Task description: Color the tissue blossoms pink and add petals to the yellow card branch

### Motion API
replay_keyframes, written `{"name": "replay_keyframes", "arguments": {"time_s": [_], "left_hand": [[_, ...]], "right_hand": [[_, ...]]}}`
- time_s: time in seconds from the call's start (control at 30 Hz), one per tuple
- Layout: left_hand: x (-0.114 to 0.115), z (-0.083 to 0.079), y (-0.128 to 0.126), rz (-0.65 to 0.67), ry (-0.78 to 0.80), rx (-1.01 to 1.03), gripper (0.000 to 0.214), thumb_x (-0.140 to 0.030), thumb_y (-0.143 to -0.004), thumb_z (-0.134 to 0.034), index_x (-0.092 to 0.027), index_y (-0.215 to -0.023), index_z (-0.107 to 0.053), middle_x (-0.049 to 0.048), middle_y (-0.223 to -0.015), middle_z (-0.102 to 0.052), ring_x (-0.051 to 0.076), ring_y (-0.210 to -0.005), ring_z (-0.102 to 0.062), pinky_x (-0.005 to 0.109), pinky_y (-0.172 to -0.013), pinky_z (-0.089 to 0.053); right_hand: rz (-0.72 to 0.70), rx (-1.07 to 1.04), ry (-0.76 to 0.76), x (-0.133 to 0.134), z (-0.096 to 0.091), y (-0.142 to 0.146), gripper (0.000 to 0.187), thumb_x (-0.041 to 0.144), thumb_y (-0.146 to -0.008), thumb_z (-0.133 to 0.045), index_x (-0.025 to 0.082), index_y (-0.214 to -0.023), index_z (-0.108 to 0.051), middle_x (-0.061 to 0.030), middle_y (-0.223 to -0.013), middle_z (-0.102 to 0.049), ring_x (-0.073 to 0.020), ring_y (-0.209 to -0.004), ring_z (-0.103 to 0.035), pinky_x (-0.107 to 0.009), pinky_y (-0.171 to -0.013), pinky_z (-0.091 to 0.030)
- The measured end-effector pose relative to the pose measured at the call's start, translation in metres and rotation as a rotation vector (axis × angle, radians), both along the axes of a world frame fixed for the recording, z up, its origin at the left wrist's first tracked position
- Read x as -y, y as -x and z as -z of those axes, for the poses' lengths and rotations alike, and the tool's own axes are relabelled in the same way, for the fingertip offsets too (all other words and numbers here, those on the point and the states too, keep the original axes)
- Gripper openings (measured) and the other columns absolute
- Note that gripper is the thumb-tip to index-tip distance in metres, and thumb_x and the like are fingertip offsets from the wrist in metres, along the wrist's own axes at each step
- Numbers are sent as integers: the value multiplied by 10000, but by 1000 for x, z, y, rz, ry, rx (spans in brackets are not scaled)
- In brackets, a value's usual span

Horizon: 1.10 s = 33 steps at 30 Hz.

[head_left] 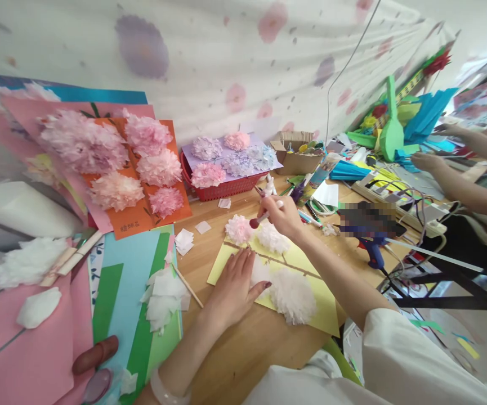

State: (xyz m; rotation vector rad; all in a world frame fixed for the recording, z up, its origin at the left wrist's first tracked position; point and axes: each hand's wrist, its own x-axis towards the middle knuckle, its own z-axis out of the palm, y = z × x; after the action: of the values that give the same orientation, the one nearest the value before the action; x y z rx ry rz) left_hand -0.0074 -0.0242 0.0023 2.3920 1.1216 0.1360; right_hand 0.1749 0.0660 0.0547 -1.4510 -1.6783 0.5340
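My right hand (284,216) grips a makeup brush (254,223) with a white handle and dark reddish bristles. The bristles are at a pink-tinted paper flower (240,229) on a yellow sheet (325,318); whether they touch it is hard to tell. My left hand (233,278) lies on the sheet's left part, fingers stretched out and holding nothing. Beneath my right hand sits a pale, faintly pink flower (272,237). A white ruffled flower (293,299) is on the sheet's near part, right of my left thumb. Brown branch lines run across the sheet.
Finished flower cards (127,211) lean at the left, and a red basket (226,188) stands behind. White tissue pieces (162,298) and a thin stick (188,286) lie left of my hand. A blue glue gun (370,250) and a power strip (399,205) are right. Another person's hands (431,164) show far right.
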Motion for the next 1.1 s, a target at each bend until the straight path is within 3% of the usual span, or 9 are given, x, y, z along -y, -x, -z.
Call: {"name": "replay_keyframes", "arguments": {"time_s": [0.13, 0.27, 0.43, 0.53, 0.67, 0.8, 0.9, 1.03, 1.1], "left_hand": [[0, 19, -7, -24, -72, 96, 648, -483, -923, -471, -128, -1454, -358, 164, -1557, -350, 293, -1466, -258, 511, -1207, -225], [2, 31, -2, -25, -139, 147, 735, -580, -847, -541, -195, -1449, -370, 127, -1541, -387, 304, -1451, -282, 591, -1211, -90], [3, 40, -1, -24, -156, 181, 795, -654, -827, -519, -204, -1463, -357, 140, -1537, -391, 321, -1443, -291, 620, -1193, -81], [3, 43, -2, -47, -178, 200, 823, -716, -809, -488, -231, -1463, -365, 157, -1556, -353, 353, -1459, -243, 688, -1154, 16], [3, 44, -3, -64, -177, 208, 867, -763, -759, -510, -238, -1442, -409, 181, -1562, -332, 366, -1470, -202, 697, -1135, 43], [2, 45, -4, -64, -164, 219, 881, -738, -750, -553, -225, -1450, -404, 191, -1563, -324, 378, -1465, -209, 708, -1125, 42], [2, 44, -4, -65, -162, 218, 882, -735, -741, -571, -228, -1446, -413, 194, -1564, -319, 366, -1469, -208, 696, -1135, 39], [2, 37, -2, -41, -103, 190, 876, -724, -772, -547, -207, -1461, -386, 200, -1574, -292, 361, -1474, -196, 713, -1127, 27], [2, 32, 0, -30, -80, 176, 873, -715, -780, -549, -204, -1465, -376, 202, -1573, -294, 357, -1466, -224, 703, -1137, 3]], "right_hand": [[-340, 395, -49, -23, 2, 34, 464, 333, -948, -403, 193, -546, -587, -22, -539, -642, -122, -488, -527, -254, -539, -323], [-379, 698, -66, -42, 11, 62, 367, 250, -900, -456, 197, -555, -569, -47, -553, -634, -138, -493, -518, -275, -536, -274], [-540, 839, -31, -48, 14, 71, 334, 294, -826, -569, 207, -504, -563, -26, -536, -636, -125, -485, -503, -253, -518, -296], [-523, 917, -38, -52, 11, 72, 407, 251, -890, -442, 198, -507, -571, -50, -527, -633, -129, -462, -484, -271, -519, -283], [-652, 998, -18, -56, 11, 76, 370, 281, -853, -517, 201, -496, -574, -29, -527, -641, -116, -475, -495, -250, -525, -305], [-639, 1044, -10, -57, 12, 79, 408, 237, -878, -452, 192, -499, -597, -48, -509, -638, -123, -455, -498, -264, -514, -290], [-716, 1065, 24, -57, 11, 80, 371, 267, -843, -524, 197, -487, -598, -36, -519, -651, -117, -480, -523, -244, -516, -311], [-672, 1090, 32, -57, 10, 82, 368, 216, -864, -468, 166, -541, -637, -67, -538, -660, -120, -476, -517, -254, -516, -293], [-714, 1104, 57, -57, 11, 84, 307, 240, -826, -541, 166, -545, -640, -60, -556, -672, -116, -487, -524, -242, -523, -303]]}}
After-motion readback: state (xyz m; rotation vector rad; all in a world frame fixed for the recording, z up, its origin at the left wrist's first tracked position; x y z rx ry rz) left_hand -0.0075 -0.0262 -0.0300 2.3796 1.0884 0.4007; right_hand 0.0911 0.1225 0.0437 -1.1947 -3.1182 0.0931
